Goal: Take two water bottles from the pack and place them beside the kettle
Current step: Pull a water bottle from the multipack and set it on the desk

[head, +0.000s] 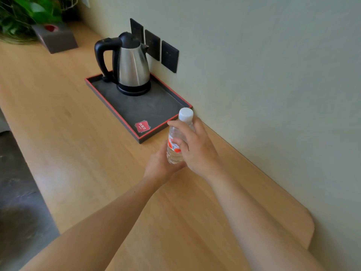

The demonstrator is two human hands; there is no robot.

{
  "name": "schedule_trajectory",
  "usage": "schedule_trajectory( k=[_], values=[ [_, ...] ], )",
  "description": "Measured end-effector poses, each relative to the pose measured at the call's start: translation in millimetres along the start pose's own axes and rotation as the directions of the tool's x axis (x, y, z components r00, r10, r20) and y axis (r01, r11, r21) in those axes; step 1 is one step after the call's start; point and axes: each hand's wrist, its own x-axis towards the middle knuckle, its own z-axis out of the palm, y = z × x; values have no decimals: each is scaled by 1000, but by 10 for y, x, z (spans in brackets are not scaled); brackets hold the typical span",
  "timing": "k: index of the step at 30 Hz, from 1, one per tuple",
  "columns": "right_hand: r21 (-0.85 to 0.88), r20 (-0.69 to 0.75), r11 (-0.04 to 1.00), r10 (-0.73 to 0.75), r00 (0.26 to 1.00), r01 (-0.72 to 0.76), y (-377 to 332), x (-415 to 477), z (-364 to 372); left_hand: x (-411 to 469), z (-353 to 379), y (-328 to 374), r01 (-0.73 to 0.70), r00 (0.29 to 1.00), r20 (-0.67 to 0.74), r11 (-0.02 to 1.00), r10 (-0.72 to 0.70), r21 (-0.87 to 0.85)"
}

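A clear water bottle with a white cap and a red-and-white label is held upright just above the wooden counter, right in front of the tray's near corner. My right hand wraps its upper body from the right. My left hand cups its base from below. A steel kettle with a black handle stands at the far end of a dark tray with a red rim. The bottle pack is out of view.
A red coaster card lies in the tray's near corner. Three dark wall sockets sit behind the kettle. A brown tissue box and a green plant stand far left. The counter's edge drops off to the left.
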Motion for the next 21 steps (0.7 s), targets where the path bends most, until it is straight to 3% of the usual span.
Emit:
schedule_trajectory(
  k=[13,17,21],
  values=[
    [-32,-67,993,-116,991,114,336,189,67,307,190,-98,-19,999,-28,1000,20,13],
    [-78,-48,989,-130,990,126,320,186,20,311,170,-121,30,999,17,1000,-30,0],
    [-159,43,982,-99,994,104,350,114,-97,239,131,-178,120,988,113,983,-105,-138]
  ],
)
